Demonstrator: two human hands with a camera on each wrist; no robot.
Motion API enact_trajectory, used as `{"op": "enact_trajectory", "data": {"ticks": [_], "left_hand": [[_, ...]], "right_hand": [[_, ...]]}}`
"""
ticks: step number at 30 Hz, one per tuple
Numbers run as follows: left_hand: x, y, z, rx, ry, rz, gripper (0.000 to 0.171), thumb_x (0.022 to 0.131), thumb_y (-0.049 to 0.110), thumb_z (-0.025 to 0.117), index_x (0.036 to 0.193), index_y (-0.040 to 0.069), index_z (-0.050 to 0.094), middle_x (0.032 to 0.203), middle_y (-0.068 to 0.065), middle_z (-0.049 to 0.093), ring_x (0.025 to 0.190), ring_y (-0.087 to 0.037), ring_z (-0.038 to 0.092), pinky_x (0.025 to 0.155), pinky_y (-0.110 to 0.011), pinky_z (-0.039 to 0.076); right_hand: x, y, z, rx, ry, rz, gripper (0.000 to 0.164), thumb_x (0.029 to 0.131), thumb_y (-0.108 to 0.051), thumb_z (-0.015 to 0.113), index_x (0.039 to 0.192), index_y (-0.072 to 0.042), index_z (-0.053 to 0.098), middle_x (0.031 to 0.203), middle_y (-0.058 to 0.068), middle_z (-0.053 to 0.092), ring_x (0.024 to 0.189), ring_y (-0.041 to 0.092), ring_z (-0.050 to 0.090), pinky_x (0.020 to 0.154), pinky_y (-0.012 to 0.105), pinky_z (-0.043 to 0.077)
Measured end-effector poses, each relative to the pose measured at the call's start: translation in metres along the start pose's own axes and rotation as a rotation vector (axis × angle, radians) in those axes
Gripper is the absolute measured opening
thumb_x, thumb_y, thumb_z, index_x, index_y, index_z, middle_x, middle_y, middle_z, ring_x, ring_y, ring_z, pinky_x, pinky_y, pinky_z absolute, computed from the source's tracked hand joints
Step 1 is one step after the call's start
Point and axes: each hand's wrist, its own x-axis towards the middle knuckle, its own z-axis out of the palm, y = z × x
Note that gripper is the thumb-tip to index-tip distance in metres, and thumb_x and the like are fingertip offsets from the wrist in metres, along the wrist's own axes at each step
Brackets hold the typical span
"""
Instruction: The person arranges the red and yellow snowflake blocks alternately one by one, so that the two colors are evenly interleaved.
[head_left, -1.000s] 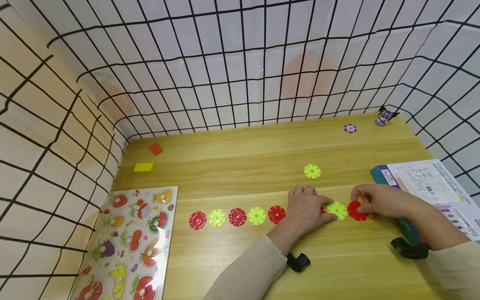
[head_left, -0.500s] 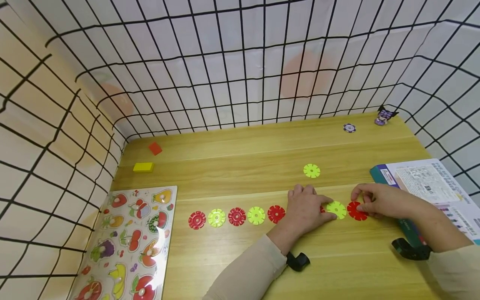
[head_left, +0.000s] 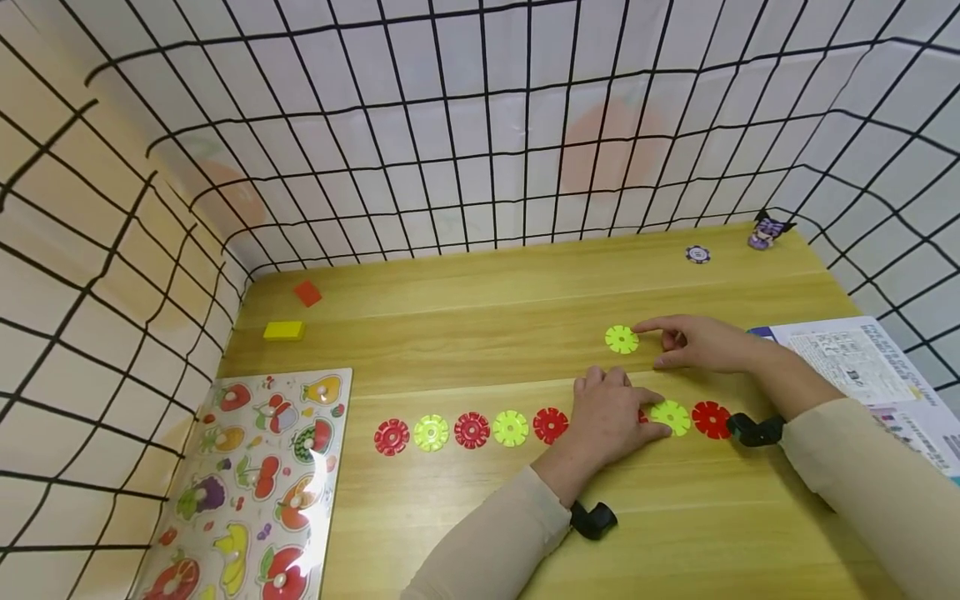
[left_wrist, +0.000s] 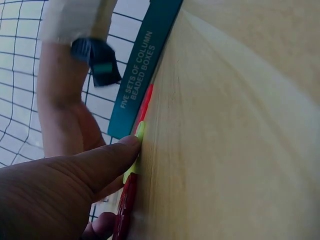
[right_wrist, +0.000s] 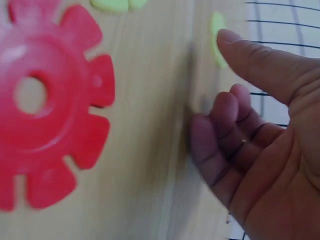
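Observation:
Toothed plastic discs, alternating red and yellow-green, lie in a row on the wooden table. My left hand (head_left: pixel 609 417) rests over the row, covering part of it. Its thumb and index finger touch the left edges of a yellow-green disc (head_left: pixel 672 418); the left wrist view shows the thumb (left_wrist: pixel 112 155) straight against that disc. At the row's right end lies a red disc (head_left: pixel 710 420), large in the right wrist view. Farther back, my right hand (head_left: pixel 705 342) reaches a separate yellow-green disc (head_left: pixel 621 340), the extended index fingertip at its right edge and the thumb apart from it.
A fruit puzzle board (head_left: pixel 255 483) lies at the left, with a yellow block (head_left: pixel 283 331) and an orange piece (head_left: pixel 307 293) behind it. A box (head_left: pixel 862 367) lies at the right. Back right are a chip (head_left: pixel 697 254) and a figurine (head_left: pixel 767 232). Black wire mesh (head_left: pixel 487 150) encloses the table.
My right hand has let go of the red disc at the row's right end and moved back and left to the separate yellow-green disc. My left hand has stayed in place.

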Motion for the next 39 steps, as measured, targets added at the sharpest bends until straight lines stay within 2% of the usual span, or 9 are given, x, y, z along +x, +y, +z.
{"op": "enact_trajectory", "data": {"ticks": [4, 9, 19, 25, 28, 33, 36, 39], "left_hand": [[0.001, -0.001, -0.001, 0.01, 0.005, 0.001, 0.044, 0.075, 0.07, 0.054, 0.114, 0.05, 0.06, 0.085, 0.011, 0.04, 0.081, -0.012, 0.031, 0.065, -0.029, 0.023], [0.0, -0.001, -0.002, 0.007, -0.002, -0.001, 0.044, 0.075, 0.07, 0.054, 0.114, 0.05, 0.059, 0.085, 0.011, 0.04, 0.082, -0.012, 0.031, 0.065, -0.029, 0.023], [-0.002, 0.0, -0.002, -0.001, 0.013, 0.01, 0.043, 0.075, 0.07, 0.055, 0.113, 0.05, 0.06, 0.085, 0.011, 0.041, 0.08, -0.012, 0.031, 0.065, -0.029, 0.023], [-0.001, -0.002, -0.003, -0.006, 0.007, 0.016, 0.044, 0.074, 0.07, 0.056, 0.113, 0.05, 0.061, 0.085, 0.012, 0.041, 0.08, -0.012, 0.031, 0.065, -0.029, 0.023], [-0.001, -0.002, -0.003, -0.001, -0.006, 0.013, 0.045, 0.073, 0.071, 0.055, 0.113, 0.05, 0.06, 0.085, 0.012, 0.042, 0.081, -0.012, 0.031, 0.065, -0.029, 0.023], [0.0, 0.002, -0.005, 0.003, -0.025, 0.02, 0.05, 0.073, 0.073, 0.053, 0.116, 0.049, 0.058, 0.089, 0.012, 0.045, 0.083, -0.012, 0.033, 0.066, -0.029, 0.024], [0.0, 0.004, -0.006, 0.0, -0.028, 0.035, 0.053, 0.073, 0.073, 0.053, 0.119, 0.047, 0.057, 0.092, 0.011, 0.047, 0.084, -0.013, 0.034, 0.067, -0.029, 0.025], [0.002, 0.008, -0.005, 0.005, -0.038, 0.032, 0.055, 0.072, 0.073, 0.054, 0.12, 0.047, 0.055, 0.095, 0.012, 0.047, 0.085, -0.012, 0.035, 0.069, -0.03, 0.026]], "right_hand": [[0.02, 0.002, -0.002, -0.04, -0.003, -0.007, 0.052, 0.086, -0.031, 0.066, 0.134, -0.021, 0.049, 0.079, 0.002, 0.051, 0.066, 0.017, 0.046, 0.06, 0.032, 0.037], [0.034, -0.002, -0.002, -0.065, -0.033, -0.004, 0.054, 0.085, -0.033, 0.066, 0.135, -0.021, 0.048, 0.075, 0.002, 0.05, 0.066, 0.017, 0.045, 0.064, 0.034, 0.036], [0.038, -0.013, -0.002, -0.083, -0.047, 0.008, 0.039, 0.087, -0.024, 0.065, 0.124, -0.019, 0.053, 0.073, 0.003, 0.047, 0.064, 0.017, 0.043, 0.063, 0.034, 0.035], [0.04, -0.013, -0.004, -0.061, -0.091, 0.008, 0.038, 0.084, -0.021, 0.069, 0.116, -0.017, 0.05, 0.077, 0.005, 0.046, 0.066, 0.019, 0.043, 0.062, 0.034, 0.035], [0.039, -0.012, -0.004, -0.042, -0.088, 0.014, 0.036, 0.082, -0.021, 0.071, 0.11, -0.016, 0.05, 0.081, 0.006, 0.047, 0.069, 0.019, 0.044, 0.063, 0.035, 0.036], [0.029, -0.006, -0.002, -0.009, 0.012, 0.015, 0.025, 0.085, -0.023, 0.068, 0.101, -0.015, 0.051, 0.081, 0.004, 0.051, 0.072, 0.019, 0.048, 0.066, 0.034, 0.038], [0.016, -0.003, -0.003, 0.006, 0.059, 0.033, 0.022, 0.088, -0.024, 0.064, 0.104, -0.016, 0.052, 0.077, 0.003, 0.052, 0.067, 0.018, 0.048, 0.062, 0.033, 0.039], [-0.002, 0.001, -0.007, 0.035, 0.062, 0.068, 0.025, 0.09, -0.024, 0.062, 0.111, -0.016, 0.053, 0.076, 0.004, 0.055, 0.065, 0.019, 0.051, 0.059, 0.032, 0.041]]}}
